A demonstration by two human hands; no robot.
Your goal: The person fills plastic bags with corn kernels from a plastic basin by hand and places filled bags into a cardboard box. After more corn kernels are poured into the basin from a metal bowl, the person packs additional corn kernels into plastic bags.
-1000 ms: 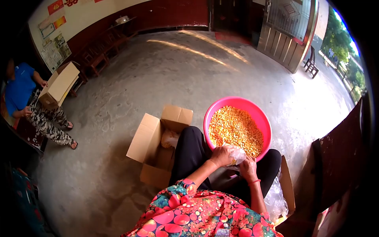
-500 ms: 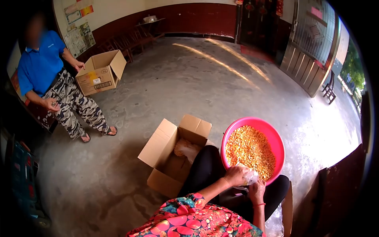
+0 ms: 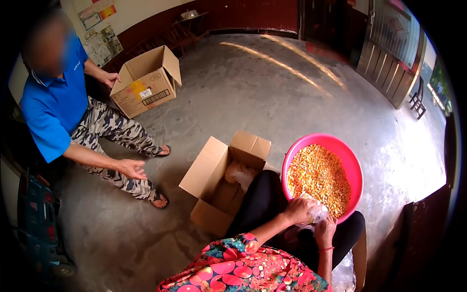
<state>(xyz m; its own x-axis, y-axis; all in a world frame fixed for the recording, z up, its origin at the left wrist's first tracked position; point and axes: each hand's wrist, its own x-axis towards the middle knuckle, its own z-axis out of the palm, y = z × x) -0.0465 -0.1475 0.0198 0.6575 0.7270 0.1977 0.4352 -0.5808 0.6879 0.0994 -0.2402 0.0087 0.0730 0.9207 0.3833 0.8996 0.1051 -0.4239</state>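
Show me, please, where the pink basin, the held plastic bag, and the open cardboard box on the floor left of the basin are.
Pink basin (image 3: pixel 356 176), head view: right inner wall.
Plastic bag (image 3: pixel 319 213), head view: crumpled visible part.
Cardboard box (image 3: pixel 205 166), head view: large left flap.

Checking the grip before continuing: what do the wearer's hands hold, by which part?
A crumpled, clear plastic bag: the left hand grips its left side, the right hand its lower right; its mouth can't be made out.
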